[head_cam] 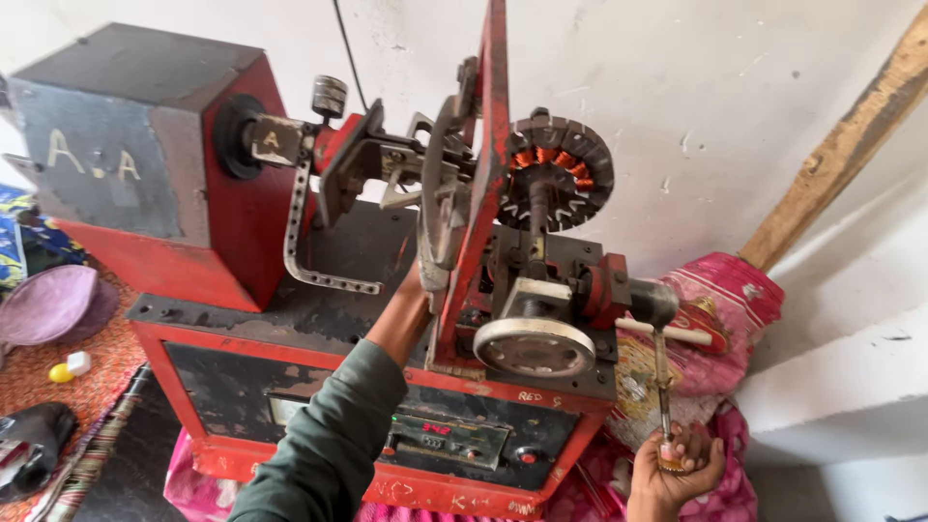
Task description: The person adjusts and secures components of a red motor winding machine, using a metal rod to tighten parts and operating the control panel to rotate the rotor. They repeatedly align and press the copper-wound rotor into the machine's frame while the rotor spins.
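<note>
A red and black winding machine (319, 319) fills the view. A round stator (556, 174) with orange copper coils is mounted on its spindle, beside an upright red plate (488, 184). My left arm, in a green sleeve, reaches up into the mechanism. My left hand (414, 288) goes behind a grey curved lever (440, 208) and the red plate, so its fingers are hidden. My right hand (677, 466) is low at the right, closed around the handle of a thin metal crank (663, 382) that hangs from the machine's side shaft. A silver handwheel (534, 346) sits between my arms.
A small control panel (445, 440) with a lit red display is on the machine's front. Pink patterned cloth (735, 300) is bunched behind the crank. A wooden beam (841, 145) leans on the white wall. A purple cap (53, 304) and small items lie at the left.
</note>
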Motion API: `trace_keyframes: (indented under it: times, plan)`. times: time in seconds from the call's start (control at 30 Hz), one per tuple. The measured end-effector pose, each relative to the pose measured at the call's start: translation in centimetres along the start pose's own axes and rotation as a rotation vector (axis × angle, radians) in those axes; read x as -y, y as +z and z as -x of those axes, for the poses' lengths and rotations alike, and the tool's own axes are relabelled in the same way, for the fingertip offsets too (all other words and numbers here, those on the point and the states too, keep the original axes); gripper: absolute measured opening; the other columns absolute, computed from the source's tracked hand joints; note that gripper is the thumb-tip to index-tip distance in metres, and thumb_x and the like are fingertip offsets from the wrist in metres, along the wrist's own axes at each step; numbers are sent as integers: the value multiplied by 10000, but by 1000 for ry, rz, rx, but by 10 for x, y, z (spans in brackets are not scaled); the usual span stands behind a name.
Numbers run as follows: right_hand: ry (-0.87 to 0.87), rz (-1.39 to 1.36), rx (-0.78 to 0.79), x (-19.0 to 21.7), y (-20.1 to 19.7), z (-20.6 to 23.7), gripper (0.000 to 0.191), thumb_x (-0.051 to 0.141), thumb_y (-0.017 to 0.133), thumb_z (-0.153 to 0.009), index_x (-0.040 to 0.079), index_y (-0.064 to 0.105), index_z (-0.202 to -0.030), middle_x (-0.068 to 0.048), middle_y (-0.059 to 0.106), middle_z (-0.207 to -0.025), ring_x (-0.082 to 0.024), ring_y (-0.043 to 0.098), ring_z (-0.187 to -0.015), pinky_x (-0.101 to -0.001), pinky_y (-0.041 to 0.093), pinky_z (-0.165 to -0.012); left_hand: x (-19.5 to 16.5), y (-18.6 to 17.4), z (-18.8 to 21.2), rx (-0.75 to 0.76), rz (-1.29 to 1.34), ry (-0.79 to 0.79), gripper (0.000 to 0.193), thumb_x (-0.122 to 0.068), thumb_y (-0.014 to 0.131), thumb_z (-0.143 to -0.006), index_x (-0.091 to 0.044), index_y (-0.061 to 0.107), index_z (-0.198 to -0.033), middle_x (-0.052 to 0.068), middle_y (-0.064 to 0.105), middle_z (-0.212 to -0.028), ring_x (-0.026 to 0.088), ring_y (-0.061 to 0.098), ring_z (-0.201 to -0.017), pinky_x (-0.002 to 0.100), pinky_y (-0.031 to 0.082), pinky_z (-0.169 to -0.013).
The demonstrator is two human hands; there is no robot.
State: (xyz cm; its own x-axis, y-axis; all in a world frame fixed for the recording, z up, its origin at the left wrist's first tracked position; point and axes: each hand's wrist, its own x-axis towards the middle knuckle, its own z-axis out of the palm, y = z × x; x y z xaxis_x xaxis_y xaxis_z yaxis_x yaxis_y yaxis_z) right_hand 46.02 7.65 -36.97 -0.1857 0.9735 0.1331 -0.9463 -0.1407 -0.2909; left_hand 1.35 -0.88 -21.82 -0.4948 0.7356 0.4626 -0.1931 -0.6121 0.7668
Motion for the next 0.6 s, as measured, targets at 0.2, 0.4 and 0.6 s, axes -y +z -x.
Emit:
trace_keyframes:
  times: [0.2,0.4,0.6]
  plan:
    - [-33,-33,115,12,14,-5,613,319,490,-1179,144,368,-605,-17,447,-529,-162,460,-518,-290,542,-743,-20,8,13,-12,255,-96,504,-336,572,-1046,-104,495,-1487,77,653,-1355,136,701,-1128,315,610,-934]
    - [0,573,-189,33,55,14,210,187,527,-1077,126,629,-904,-23,677,-859,-103,528,-662,-228,399,-575,-27,14,4,-87,198,-60,494,-346,596,-1057,-86,520,-1470,83,653,-1253,159,666,-1056,326,575,-880]
    - [366,1434,-255,43,122,21,204,212,765,-860,27,710,-926,-61,673,-736,-118,584,-561,-253,468,-453,-35,27,11,-11,-110,98,350,-93,601,-1078,-33,510,-1411,101,561,-1328,228,637,-1193,408,544,-1082]
